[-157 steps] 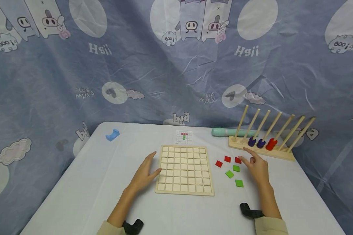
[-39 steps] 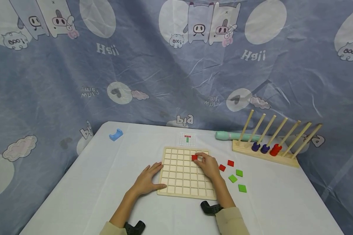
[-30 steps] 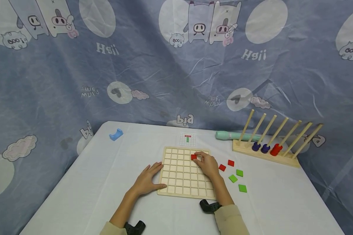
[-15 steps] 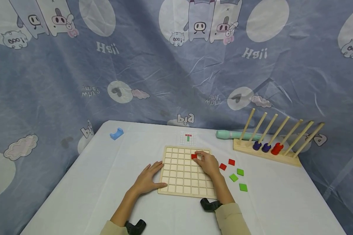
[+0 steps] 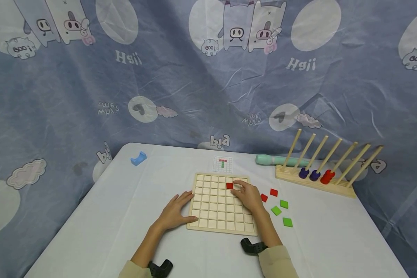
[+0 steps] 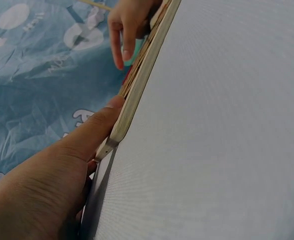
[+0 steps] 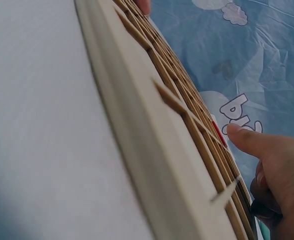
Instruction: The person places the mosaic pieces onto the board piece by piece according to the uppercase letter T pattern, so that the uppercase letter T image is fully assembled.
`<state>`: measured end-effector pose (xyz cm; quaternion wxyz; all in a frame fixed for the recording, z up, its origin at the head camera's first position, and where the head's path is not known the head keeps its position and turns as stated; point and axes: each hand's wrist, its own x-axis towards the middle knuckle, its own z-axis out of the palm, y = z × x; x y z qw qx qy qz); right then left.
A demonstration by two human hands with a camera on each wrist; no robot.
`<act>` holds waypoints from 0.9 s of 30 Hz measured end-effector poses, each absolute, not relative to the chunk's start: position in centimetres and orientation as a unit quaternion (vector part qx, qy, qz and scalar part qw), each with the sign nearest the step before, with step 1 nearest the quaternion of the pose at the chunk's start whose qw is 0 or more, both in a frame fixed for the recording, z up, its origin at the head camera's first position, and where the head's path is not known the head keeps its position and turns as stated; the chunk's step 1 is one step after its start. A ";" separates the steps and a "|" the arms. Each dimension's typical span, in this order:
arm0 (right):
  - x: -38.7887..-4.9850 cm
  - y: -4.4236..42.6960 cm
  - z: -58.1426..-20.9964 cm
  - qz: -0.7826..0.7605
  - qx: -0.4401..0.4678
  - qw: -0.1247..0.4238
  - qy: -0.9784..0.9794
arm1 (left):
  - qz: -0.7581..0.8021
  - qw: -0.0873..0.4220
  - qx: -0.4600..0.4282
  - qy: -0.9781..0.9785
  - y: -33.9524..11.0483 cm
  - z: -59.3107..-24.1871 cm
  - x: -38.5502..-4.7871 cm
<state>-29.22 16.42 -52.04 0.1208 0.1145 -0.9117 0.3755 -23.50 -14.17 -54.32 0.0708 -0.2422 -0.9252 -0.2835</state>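
A red tile [image 5: 229, 186] lies on the wooden grid board [image 5: 221, 231], in the second row from the back, right of the middle. Just right of it my right hand [image 5: 247, 195] hovers, thumb and index finger apart and holding nothing. The right wrist view shows this hand [image 7: 282, 175] with its thumb near the red tile [image 7: 219, 134]. My left hand [image 5: 173, 211] rests along the board's left edge, fingers spread, thumb on the near left corner. In the left wrist view the left hand's [image 6: 52, 175] thumb lies on the board's rim [image 6: 137, 102]; its other fingers are mostly hidden.
Right of the board lie two red tiles [image 5: 273, 192] and several green tiles [image 5: 287, 222]. A pattern card [image 5: 222, 164] is behind the board. Farther right are a peg rack [image 5: 314, 181] with rings and a green cylinder [image 5: 264, 159]. A blue block [image 5: 138, 158] is at back left.
My right hand has brought a red tile from the right onto the board and let it go, its fingers now slightly off to the right. My left hand has come to rest lower on the board's edge.
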 end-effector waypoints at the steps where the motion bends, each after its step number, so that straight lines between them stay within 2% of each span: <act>1: -29.1 16.6 -52.0 0.375 0.116 0.118 -0.912 | -0.282 0.071 -0.242 -0.926 -14.2 -54.3 -23.5; 7: -28.7 18.6 -51.8 0.366 0.109 0.111 -0.918 | -0.282 0.070 -0.248 -0.924 -14.0 -54.3 -23.4; 17: -28.1 24.3 -51.8 0.329 0.100 0.159 -0.926 | -0.283 0.066 -0.244 -0.925 -13.9 -54.1 -23.4; 27: -27.2 29.7 -52.0 0.290 0.048 0.162 -0.942 | -0.277 0.064 -0.239 -0.928 -14.1 -54.2 -23.5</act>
